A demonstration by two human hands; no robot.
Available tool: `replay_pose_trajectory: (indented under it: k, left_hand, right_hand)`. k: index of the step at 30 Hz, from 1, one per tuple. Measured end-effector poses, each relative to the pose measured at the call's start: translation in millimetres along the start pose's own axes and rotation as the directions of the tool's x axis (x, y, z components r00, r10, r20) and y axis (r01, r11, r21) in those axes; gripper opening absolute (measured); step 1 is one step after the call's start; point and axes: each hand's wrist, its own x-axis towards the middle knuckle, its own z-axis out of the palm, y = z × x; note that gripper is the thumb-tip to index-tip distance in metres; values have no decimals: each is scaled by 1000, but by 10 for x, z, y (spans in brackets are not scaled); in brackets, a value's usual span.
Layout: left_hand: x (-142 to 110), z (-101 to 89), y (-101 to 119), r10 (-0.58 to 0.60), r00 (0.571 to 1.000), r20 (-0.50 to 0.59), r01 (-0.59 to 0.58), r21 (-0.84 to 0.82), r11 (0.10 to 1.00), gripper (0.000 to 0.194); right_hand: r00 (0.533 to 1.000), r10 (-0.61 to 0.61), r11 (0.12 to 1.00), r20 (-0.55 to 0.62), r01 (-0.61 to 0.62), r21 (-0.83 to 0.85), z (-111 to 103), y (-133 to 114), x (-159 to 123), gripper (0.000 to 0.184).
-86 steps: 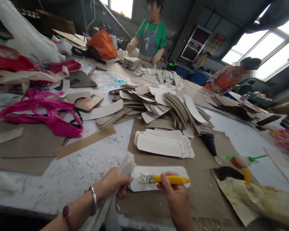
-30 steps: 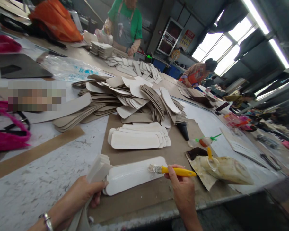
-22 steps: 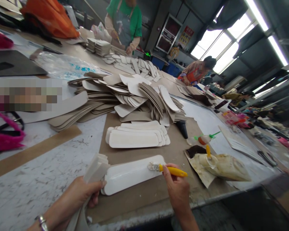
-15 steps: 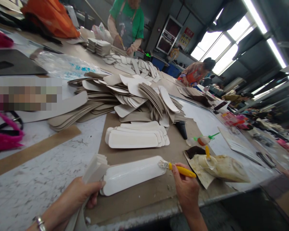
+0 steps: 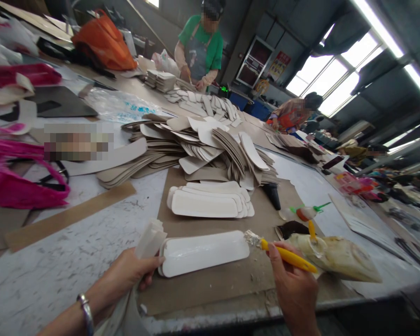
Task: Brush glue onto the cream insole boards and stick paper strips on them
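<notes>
My right hand (image 5: 296, 289) is closed round the yellow handle of a glue brush (image 5: 287, 256). Its whitish, crusted bristles are at the right end of a long white rounded panel (image 5: 206, 252), which has a wet shine. My left hand (image 5: 135, 273) grips a bundle of pale strips (image 5: 150, 240), whose lower ends hang toward the table edge. The left thumb touches the panel's left end, where more panel edges show underneath. Behind lies a small fanned stack of white panels (image 5: 206, 200) on the brown board (image 5: 210, 294).
A large heap of panels (image 5: 203, 144) stands farther back. To the right are a stained plastic container (image 5: 346, 256), a green-tipped bottle (image 5: 306, 213) and a black cone (image 5: 273, 196). A pink bag (image 5: 24, 182) lies left. One person (image 5: 201, 51) works across the table, another (image 5: 296, 114) farther right.
The brush has moved along the panel from its left part to just past its right end. My left hand keeps its grip on the strips. The camera view has shifted.
</notes>
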Motion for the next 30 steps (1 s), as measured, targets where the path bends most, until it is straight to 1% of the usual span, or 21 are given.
replay_pose_trajectory:
  k: [3, 6, 7, 8, 10, 11, 12, 13, 15, 16, 17, 18, 19, 20, 21, 23, 25, 26, 27, 28, 30]
  left_hand:
    - [-29, -80, -37, 54, 998, -16, -54, -11, 998, 39]
    - [-114, -119, -48, 54, 998, -16, -55, -93, 994, 40]
    - [-159, -114, -40, 39, 999, 8, -37, -153, 988, 39]
    - [-209, -98, -26, 23, 998, 55, -9, -228, 974, 38]
    - [-318, -31, 18, 6, 978, 207, 74, -377, 923, 35]
    - [-368, 16, 45, 3, 957, 289, 126, -427, 895, 33]
    - [-412, 69, 71, 7, 939, 345, 158, -448, 880, 32]
    - [-448, 123, 95, 7, 928, 372, 171, -445, 879, 31]
    - [-498, 225, 135, 27, 932, 361, 128, -396, 909, 28]
    - [-512, 267, 149, 31, 937, 349, 99, -349, 932, 27]
    - [-521, 300, 159, 34, 940, 340, 73, -299, 951, 27]
    - [-526, 325, 165, 37, 942, 334, 55, -260, 964, 26]
    - [-528, 343, 166, 39, 942, 332, 44, -239, 970, 26]
    - [-527, 354, 162, 43, 941, 335, 39, -232, 972, 26]
    - [-525, 360, 152, 49, 941, 334, 36, -245, 969, 26]
    - [-520, 365, 121, 64, 947, 313, 40, -313, 949, 24]
    - [-514, 373, 78, 50, 959, 279, 66, -391, 918, 26]
    - [-509, 380, 56, 37, 964, 263, 83, -431, 898, 30]
    - [-502, 391, 34, 24, 969, 244, 96, -467, 879, 35]
    - [-495, 405, 14, 14, 974, 228, 103, -492, 865, 40]
    - [-477, 440, -20, 13, 981, 195, 93, -524, 847, 47]
  right_hand:
    - [998, 60, 998, 19, -60, 18, -6, -52, 2, 42]
    - [987, 150, 983, 66, -156, 94, -7, -190, -31, 41]
    - [982, 163, 975, 94, -175, 140, 1, -262, -55, 40]
    - [978, 160, 962, 130, -184, 200, 16, -346, -87, 38]
    - [964, 126, 919, 234, -203, 339, 77, -532, -177, 36]
    - [946, 109, 888, 306, -231, 397, 125, -624, -234, 35]
    - [919, 88, 859, 384, -266, 438, 184, -711, -299, 35]
    - [884, 62, 833, 462, -301, 465, 253, -786, -368, 36]
    - [789, 3, 780, 615, -387, 492, 409, -895, -506, 35]
    - [743, -24, 748, 668, -431, 506, 485, -926, -569, 35]
    - [710, -43, 712, 703, -471, 520, 554, -942, -624, 36]
    - [690, -49, 680, 723, -507, 530, 610, -944, -668, 36]
    - [682, -45, 657, 730, -530, 536, 649, -937, -701, 36]
    - [687, -45, 649, 725, -532, 544, 670, -924, -722, 35]
    - [702, -48, 657, 710, -513, 552, 675, -908, -732, 34]
    - [736, -62, 702, 674, -447, 554, 650, -883, -723, 32]
    - [786, -45, 749, 616, -382, 542, 612, -874, -692, 32]
    - [808, -20, 761, 589, -370, 533, 598, -877, -676, 32]
    - [817, 4, 761, 576, -376, 528, 591, -884, -662, 32]
    - [815, 24, 751, 578, -397, 528, 592, -892, -652, 32]
    - [789, 28, 714, 613, -446, 541, 610, -907, -652, 31]
